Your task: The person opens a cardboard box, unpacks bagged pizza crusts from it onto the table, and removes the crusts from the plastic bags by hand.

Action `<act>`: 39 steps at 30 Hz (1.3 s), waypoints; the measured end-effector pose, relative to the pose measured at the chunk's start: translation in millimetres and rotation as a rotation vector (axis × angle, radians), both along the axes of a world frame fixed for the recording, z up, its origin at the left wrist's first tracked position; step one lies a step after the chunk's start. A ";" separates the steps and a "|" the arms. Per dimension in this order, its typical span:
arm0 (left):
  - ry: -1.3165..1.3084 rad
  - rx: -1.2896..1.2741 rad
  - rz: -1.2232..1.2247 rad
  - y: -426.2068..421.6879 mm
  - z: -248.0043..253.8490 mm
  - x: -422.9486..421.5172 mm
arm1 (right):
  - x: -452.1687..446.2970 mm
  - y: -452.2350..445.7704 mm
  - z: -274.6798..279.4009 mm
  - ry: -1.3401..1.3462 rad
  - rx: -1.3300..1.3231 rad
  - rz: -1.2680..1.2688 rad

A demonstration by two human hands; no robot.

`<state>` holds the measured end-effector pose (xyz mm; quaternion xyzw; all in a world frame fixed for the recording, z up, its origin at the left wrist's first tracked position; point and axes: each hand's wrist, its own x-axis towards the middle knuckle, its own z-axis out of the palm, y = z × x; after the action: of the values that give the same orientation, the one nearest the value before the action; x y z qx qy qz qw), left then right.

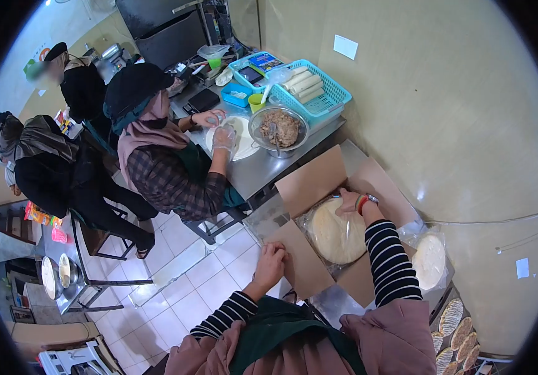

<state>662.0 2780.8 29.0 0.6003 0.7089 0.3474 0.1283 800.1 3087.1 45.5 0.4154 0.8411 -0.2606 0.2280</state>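
Observation:
An open cardboard box [309, 181] stands in front of me with its flaps folded outward. Inside lies a clear plastic bag of round, pale flatbreads or wrappers [337, 234]. My right hand [351, 201] reaches into the box, its fingers curled on the upper edge of that bag; the fingertips are partly hidden. My left hand [271, 262] is closed on the outer edge of the near left cardboard flap [306, 259]. Beside the box, on the right, is another plastic bag of round flatbreads [430, 261].
At the steel table [244, 178], a co-worker [169, 150] handles pale round sheets [244, 140]. A bowl of filling [279, 128] and a blue basket of rolls [328, 103] sit there. Two other people stand at left. The wall is close on my right.

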 end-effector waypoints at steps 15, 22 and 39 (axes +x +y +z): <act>0.055 0.039 -0.113 6.7 -15.0 -11.1 | 35.1 26.5 -19.8 -0.056 -0.220 0.034; 0.005 0.042 -0.162 2.2 -9.8 -12.4 | 25.7 4.0 9.9 -0.150 -0.141 -0.127; 0.001 -0.051 -0.171 19.1 -4.8 -10.1 | 73.7 -86.5 151.4 0.144 -0.041 -0.023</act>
<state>651.9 2799.9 24.2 0.6552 0.6639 0.3165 0.1725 873.8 3000.6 196.9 0.4005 0.8450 -0.3096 0.1724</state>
